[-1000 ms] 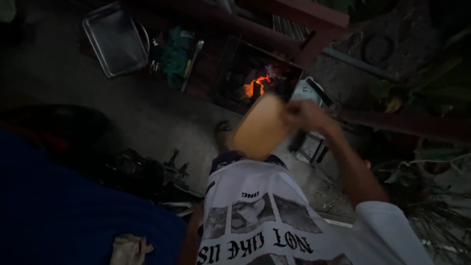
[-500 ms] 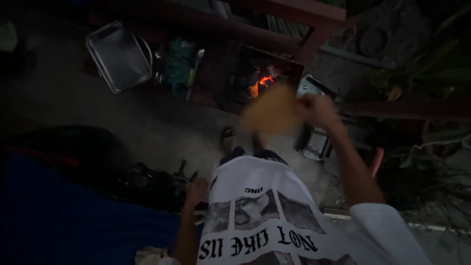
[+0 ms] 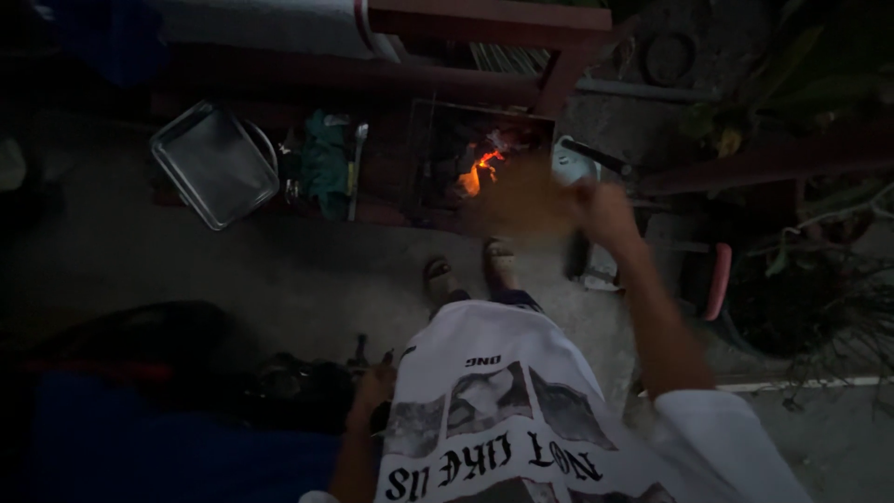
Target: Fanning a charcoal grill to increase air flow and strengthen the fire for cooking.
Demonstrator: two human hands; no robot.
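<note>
My right hand (image 3: 605, 210) grips a flat tan board (image 3: 526, 200), which is blurred by motion just in front of a small dark grill (image 3: 433, 154). Orange flames (image 3: 480, 170) burn inside the grill. My left hand (image 3: 372, 391) hangs by my hip, beside dark objects on the ground; the dim light hides whether its fingers hold anything. My feet in sandals (image 3: 470, 272) stand on the concrete just short of the grill.
A shiny metal tray (image 3: 214, 166) lies left of the grill, with a green cloth (image 3: 324, 163) and a long utensil (image 3: 356, 168) between them. A white kettle-like vessel (image 3: 570, 163) sits right of the fire. Plants (image 3: 819, 298) crowd the right side. A red wooden frame (image 3: 559, 79) stands behind.
The tan board has swung down and away from me toward the fire, now blurred. My left hand has come into view at my hip. The view has shifted right.
</note>
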